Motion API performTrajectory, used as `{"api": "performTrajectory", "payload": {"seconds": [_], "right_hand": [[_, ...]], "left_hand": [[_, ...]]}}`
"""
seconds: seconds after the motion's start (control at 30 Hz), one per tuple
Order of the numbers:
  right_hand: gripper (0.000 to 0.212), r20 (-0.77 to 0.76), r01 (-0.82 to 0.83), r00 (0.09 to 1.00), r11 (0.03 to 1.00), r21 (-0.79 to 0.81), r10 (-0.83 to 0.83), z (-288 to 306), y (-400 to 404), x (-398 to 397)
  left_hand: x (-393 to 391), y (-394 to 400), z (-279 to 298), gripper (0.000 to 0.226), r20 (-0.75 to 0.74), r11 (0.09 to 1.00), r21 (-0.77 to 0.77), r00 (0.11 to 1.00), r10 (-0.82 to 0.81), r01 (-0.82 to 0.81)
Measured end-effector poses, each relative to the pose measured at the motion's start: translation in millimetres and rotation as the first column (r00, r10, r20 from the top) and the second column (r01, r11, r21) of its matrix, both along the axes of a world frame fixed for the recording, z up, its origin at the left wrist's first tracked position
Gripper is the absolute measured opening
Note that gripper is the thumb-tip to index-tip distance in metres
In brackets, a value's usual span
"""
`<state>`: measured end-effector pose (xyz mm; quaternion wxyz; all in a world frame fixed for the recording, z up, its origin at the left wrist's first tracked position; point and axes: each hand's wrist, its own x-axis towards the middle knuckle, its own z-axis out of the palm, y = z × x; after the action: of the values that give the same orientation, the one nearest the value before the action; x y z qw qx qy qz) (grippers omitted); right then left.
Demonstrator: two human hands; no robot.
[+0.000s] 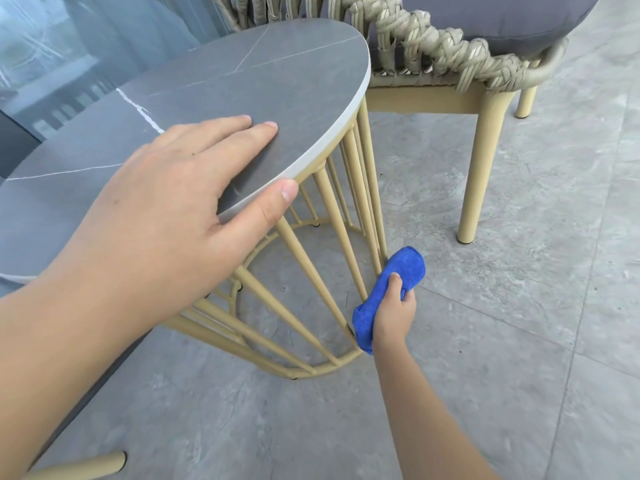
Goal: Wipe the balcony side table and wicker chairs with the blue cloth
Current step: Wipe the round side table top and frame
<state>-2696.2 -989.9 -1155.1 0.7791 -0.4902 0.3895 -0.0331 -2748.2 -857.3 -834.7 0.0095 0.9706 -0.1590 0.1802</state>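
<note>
The round side table [263,77] has a grey stone top and a cage of tan metal bars [346,233] below. My left hand [166,202] lies on the tabletop near its front edge, fingers straight and thumb against the rim. Down at the base, my right hand [393,313] grips the folded blue cloth [398,282] and holds it against the lower part of the bars on the table's right side. A wicker chair [440,46] with a grey cushion [502,15] stands behind the table at the top right.
Grey floor tiles [519,271] spread to the right and front. The chair's tan legs [474,174] stand close to the table's right. A glass balcony railing [52,64] runs along the left. Another tan leg end [86,465] shows at the bottom left.
</note>
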Motion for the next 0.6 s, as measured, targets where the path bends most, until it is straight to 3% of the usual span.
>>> {"api": "performTrajectory", "payload": {"seconds": [0.23, 0.4, 0.6], "right_hand": [[0.018, -0.098, -0.092, 0.991, 0.995, 0.037, 0.096, -28, -2, -7], [0.016, -0.034, 0.014, 0.999, 0.999, 0.044, -0.013, -10, 9, -11], [0.040, 0.075, 0.138, 0.987, 0.988, 0.065, -0.143, 40, 25, -11]], "left_hand": [[0, 0, -3, 0.062, 0.024, 1.000, -0.001, 1.000, -0.005, 0.005], [3, 0, -3, 0.063, 0.026, 1.000, 0.004, 1.000, 0.006, -0.006], [1, -2, -1, 0.064, 0.009, 1.000, 0.022, 1.000, 0.015, -0.015]]}}
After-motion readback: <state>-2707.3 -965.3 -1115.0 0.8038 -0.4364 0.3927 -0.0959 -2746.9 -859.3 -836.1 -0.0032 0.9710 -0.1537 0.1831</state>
